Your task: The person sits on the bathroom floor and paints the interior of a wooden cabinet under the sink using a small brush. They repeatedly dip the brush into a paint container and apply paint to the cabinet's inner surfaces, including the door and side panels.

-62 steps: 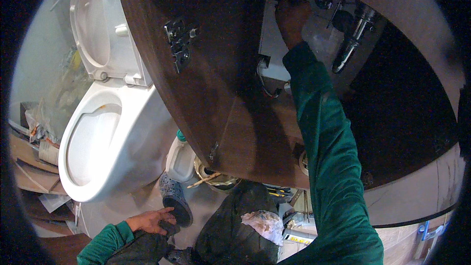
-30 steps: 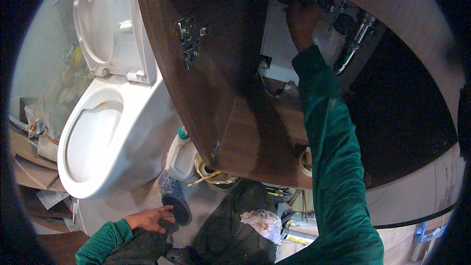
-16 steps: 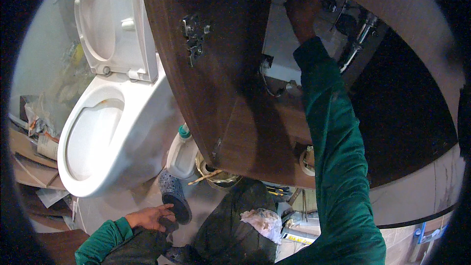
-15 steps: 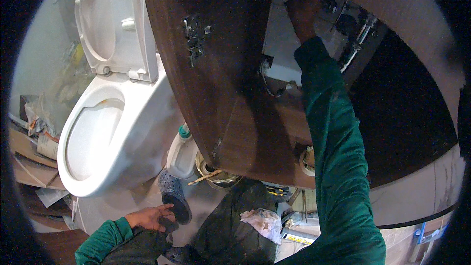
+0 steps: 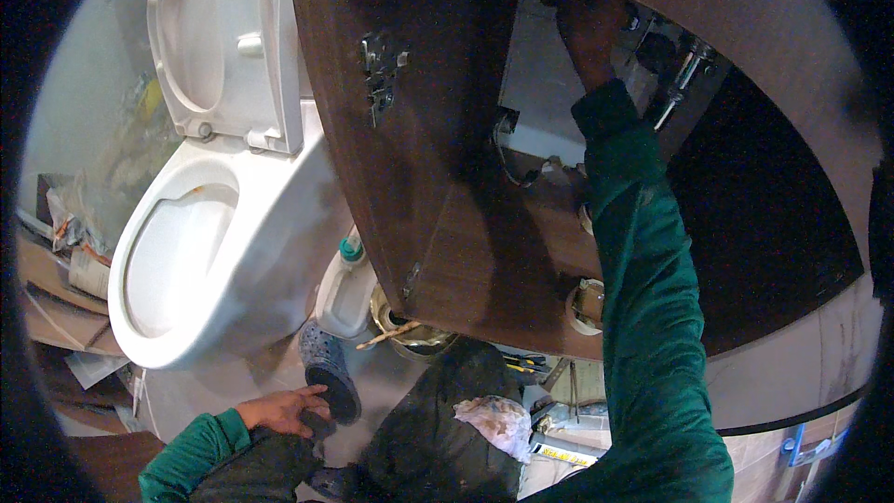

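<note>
My right hand (image 5: 594, 30) reaches up inside the dark brown cabinet (image 5: 531, 265), near its top. Its fingertips stick out apart to the left in deep shade; anything they touch up there is hidden. Just right of this hand, a chrome drain pipe (image 5: 684, 84) slants down. A thin hose (image 5: 507, 163) curls at the back wall, left of my forearm. My left hand (image 5: 282, 410) lies open over my knee, fingers spread, holding nothing, close to a dark perforated clog (image 5: 328, 368).
A white toilet (image 5: 261, 251) with its lid raised stands left. Beside the cabinet are a toilet brush holder (image 5: 345, 298) and a round golden container (image 5: 419, 340). A tape roll (image 5: 587, 305) sits on the cabinet floor. A crumpled cloth (image 5: 494, 424) lies on my leg, with tools (image 5: 526, 363) nearby.
My right hand and forearm have shifted slightly right and down inside the cabinet, and its fingers show less. The view has moved a little. My left hand stays put.
</note>
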`<state>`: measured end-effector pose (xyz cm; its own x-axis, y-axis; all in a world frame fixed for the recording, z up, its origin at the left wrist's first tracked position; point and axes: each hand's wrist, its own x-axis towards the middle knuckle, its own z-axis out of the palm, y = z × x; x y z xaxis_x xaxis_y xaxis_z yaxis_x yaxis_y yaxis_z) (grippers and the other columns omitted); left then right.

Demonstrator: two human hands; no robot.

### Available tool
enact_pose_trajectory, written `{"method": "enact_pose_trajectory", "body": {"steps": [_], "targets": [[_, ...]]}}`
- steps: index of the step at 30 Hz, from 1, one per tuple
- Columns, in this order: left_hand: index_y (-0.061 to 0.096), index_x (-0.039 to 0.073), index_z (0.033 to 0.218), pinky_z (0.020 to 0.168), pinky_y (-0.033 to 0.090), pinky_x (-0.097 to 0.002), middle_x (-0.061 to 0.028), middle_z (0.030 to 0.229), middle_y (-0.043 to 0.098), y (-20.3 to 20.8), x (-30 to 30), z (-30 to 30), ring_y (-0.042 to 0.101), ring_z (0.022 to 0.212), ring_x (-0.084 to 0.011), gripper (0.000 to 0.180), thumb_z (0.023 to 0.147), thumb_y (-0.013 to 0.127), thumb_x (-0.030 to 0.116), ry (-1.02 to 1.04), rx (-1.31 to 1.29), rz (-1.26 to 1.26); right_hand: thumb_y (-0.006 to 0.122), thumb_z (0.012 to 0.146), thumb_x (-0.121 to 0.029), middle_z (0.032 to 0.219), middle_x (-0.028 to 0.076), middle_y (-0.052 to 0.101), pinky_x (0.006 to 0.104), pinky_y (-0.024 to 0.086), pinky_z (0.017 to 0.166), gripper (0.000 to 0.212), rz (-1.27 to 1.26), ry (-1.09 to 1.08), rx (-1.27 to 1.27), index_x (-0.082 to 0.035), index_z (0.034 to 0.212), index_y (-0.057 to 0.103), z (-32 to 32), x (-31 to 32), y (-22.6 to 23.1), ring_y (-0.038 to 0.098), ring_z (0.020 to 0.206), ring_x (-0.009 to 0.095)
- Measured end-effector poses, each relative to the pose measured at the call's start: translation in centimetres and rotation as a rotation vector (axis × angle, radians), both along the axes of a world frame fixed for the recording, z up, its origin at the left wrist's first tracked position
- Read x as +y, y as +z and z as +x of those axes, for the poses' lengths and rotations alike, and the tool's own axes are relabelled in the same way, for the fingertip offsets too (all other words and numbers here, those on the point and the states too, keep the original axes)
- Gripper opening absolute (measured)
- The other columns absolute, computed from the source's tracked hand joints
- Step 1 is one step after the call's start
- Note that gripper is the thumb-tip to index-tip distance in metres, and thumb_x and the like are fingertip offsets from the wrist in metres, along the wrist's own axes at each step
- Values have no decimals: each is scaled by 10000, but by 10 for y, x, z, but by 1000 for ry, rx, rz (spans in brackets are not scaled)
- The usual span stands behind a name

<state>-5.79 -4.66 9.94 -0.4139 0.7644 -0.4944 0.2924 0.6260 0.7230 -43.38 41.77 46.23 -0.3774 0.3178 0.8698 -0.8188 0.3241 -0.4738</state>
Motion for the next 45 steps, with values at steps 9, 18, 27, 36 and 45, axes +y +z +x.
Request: {"method": "enact_pose_trajectory", "body": {"steps": [9, 18, 27, 36, 45], "targets": [[540, 94, 1387, 1198, 293, -409, -64, 1497, 482, -6, -4, 2, 193, 1511, -295, 669, 794, 764, 310, -1, 33, -59, 656, 891, -169, 975, 137, 735, 498, 543, 782, 175, 735, -769, 356, -55, 1005, 721, -58, 55, 0, 698, 864, 358], [561, 132, 1376, 1200, 269, -463, -89, 1485, 489, -9, -7, 3, 207, 1501, -350, 678, 782, 822, 328, 27, 19, -44, 643, 922, -181, 963, 123, 744, 404, 528, 691, 214, 640, -641, 261, -35, 1060, 716, -43, 47, -6, 697, 773, 277], [603, 125, 1263, 1231, 203, -409, -78, 1444, 535, 2, 2, 0, 389, 1417, -280, 566, 770, 781, 338, 37, 23, -44, 629, 954, -192, 951, 109, 752, 310, 513, 600, 253, 461, -443, 23, -14, 1115, 710, 101, 34, -50, 695, 682, 195], [624, 127, 1283, 1207, 265, -444, -96, 1408, 554, -11, -3, -5, 274, 1473, -359, 540, 785, 774, 268, -114, 127, 17, 586, 969, -145, 979, 144, 736, 286, 537, 589, 253, -329, 227, -922, 33, 1138, 647, 330, 74, -130, 688, 663, 190], [612, 175, 1346, 1178, 310, -502, -65, 1473, 517, 9, 2, -7, 292, 1470, -343, 622, 767, 801, 299, -71, 103, -94, 570, 1025, -288, 754, 53, 614, 267, 427, 476, 308, -365, 143, -554, -15, 896, 630, 348, 100, -110, 542, 534, 133]]}}
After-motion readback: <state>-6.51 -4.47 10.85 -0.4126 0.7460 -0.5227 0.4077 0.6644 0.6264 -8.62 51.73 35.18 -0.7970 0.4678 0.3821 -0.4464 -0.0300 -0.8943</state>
